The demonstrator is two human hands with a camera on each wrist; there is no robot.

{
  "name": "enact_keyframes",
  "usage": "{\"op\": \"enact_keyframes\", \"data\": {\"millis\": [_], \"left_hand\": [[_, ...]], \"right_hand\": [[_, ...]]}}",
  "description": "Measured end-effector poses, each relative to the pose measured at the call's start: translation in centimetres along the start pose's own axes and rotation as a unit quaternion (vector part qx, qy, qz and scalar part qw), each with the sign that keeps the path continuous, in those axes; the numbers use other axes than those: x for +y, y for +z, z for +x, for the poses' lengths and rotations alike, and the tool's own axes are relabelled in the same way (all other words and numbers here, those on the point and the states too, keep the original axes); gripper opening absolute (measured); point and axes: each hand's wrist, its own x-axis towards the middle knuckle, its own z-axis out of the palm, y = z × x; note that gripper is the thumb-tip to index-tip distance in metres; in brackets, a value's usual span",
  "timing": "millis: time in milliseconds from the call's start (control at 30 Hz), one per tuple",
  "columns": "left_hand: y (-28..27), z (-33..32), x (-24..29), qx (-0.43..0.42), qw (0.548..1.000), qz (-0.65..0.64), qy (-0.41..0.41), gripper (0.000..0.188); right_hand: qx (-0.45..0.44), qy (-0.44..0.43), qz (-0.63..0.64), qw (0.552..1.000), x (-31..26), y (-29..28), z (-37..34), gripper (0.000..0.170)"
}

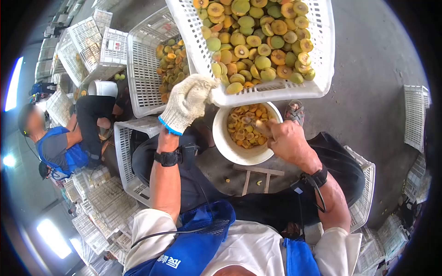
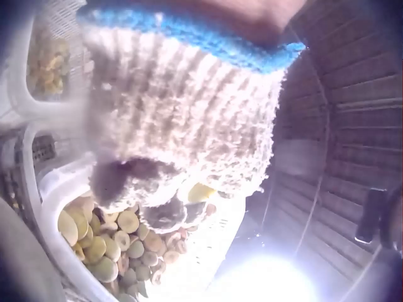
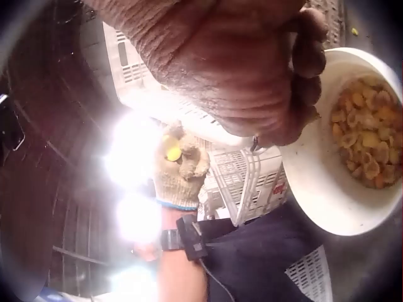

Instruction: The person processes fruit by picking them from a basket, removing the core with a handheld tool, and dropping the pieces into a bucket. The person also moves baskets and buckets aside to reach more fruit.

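My left hand (image 1: 186,99), in a white knit glove with a blue cuff, is raised at the near left corner of a white crate (image 1: 271,95) heaped with green-yellow fruit halves. Its curled fingers hold a yellow fruit half (image 3: 173,150), clearest in the right wrist view. My bare right hand (image 1: 294,142) is curled over the right rim of a white bucket (image 1: 225,148). A small metal tip (image 3: 255,143) sticks out from its fingers; the rest of that tool is hidden in the fist. Orange-yellow fruit pieces (image 1: 244,131) lie inside the bucket.
Another crate (image 1: 138,73) of fruit stands at the left. Below the bucket is a small wooden frame (image 1: 260,171) on the floor. A seated person (image 1: 69,142) works at the far left among stacked crates (image 1: 99,191). More crates (image 1: 416,117) line the right.
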Motion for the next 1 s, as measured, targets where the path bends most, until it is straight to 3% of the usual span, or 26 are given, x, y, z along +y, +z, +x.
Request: {"op": "enact_keyframes", "data": {"millis": [67, 100, 167, 200, 233, 300, 400, 433, 467, 500, 567, 667, 767, 833, 867, 900, 933, 967, 1000], "left_hand": [[-0.4, 0.8, 0.1, 0.037, 0.988, 0.118, 0.092, 0.035], [-0.7, 1.2, 0.5, 0.056, 0.973, 0.175, 0.137, 0.034], [-2.6, 2.3, 2.9, 0.003, 0.924, 0.38, -0.033, 0.058], [-2.4, 3.1, 5.2, 0.039, 0.858, 0.5, -0.111, 0.047], [-2.9, 3.4, 4.4, 0.085, 0.834, 0.54, -0.077, 0.043], [-1.3, 4.1, 6.2, 0.13, 0.875, 0.463, -0.046, 0.041], [4.9, 5.1, 8.5, 0.009, 0.952, 0.304, 0.013, 0.032], [7.0, 5.9, 8.4, -0.014, 0.929, 0.352, 0.116, 0.03], [9.7, 6.6, 7.2, -0.088, 0.933, 0.338, 0.084, 0.034], [11.4, 7.7, 8.2, -0.192, 0.91, 0.367, 0.037, 0.038], [14.3, 8.4, 6.4, -0.226, 0.88, 0.405, 0.103, 0.04], [16.7, 9.4, 3.6, -0.275, 0.876, 0.383, 0.098, 0.042], [16.5, 9.6, 3.9, -0.292, 0.873, 0.376, 0.101, 0.04], [15.6, 8.7, 4.4, -0.279, 0.876, 0.38, 0.103, 0.04], [15.1, 8.2, 4.6, -0.247, 0.897, 0.356, 0.084, 0.04], [14.6, 7.5, 4.6, -0.214, 0.916, 0.332, 0.066, 0.04], [14.0, 6.5, 4.6, -0.178, 0.932, 0.3, 0.1, 0.048], [13.3, 5.8, 5.6, -0.176, 0.932, 0.302, 0.102, 0.048], [12.4, 5.3, 6.9, -0.124, 0.939, 0.275, 0.166, 0.049]], "right_hand": [[0.105, 0.083, 0.043, 0.99, -0.4, -1.3, 0.2, 0.022], [0.108, 0.085, 0.041, 0.99, -0.4, -2.0, 0.3, 0.022], [0.204, 0.086, 0.099, 0.97, -0.2, -3.4, 0.3, 0.021], [0.219, 0.105, 0.128, 0.961, -0.4, -4.4, 0.2, 0.018], [0.224, 0.107, 0.128, 0.96, -0.1, -5.0, 0.0, 0.018], [0.31, 0.143, 0.188, 0.921, 0.8, -5.9, -0.1, 0.015], [0.373, 0.116, 0.247, 0.887, 1.0, -7.5, -0.1, 0.014], [0.39, 0.113, 0.259, 0.876, 1.0, -8.1, -0.1, 0.014], [0.389, 0.125, 0.27, 0.872, 0.9, -8.2, -0.1, 0.014], [0.392, 0.126, 0.269, 0.87, 1.0, -7.9, -0.1, 0.014], [0.395, 0.096, 0.28, 0.869, 1.4, -7.2, 0.1, 0.014], [0.394, 0.087, 0.24, 0.883, 1.1, -7.2, 0.0, 0.018], [0.394, 0.076, 0.225, 0.888, 1.7, -6.9, 0.1, 0.021], [0.383, 0.09, 0.283, 0.875, 2.3, -6.6, 0.3, 0.018], [0.384, 0.086, 0.282, 0.875, 2.1, -6.9, 0.4, 0.018], [0.359, 0.108, 0.393, 0.84, 1.7, -7.3, 0.4, 0.018], [0.328, 0.129, 0.498, 0.792, 1.4, -7.5, 0.4, 0.021], [0.329, 0.126, 0.498, 0.792, 1.0, -7.5, 0.5, 0.021], [0.306, 0.144, 0.509, 0.792, 0.7, -7.4, 0.7, 0.024]]}}
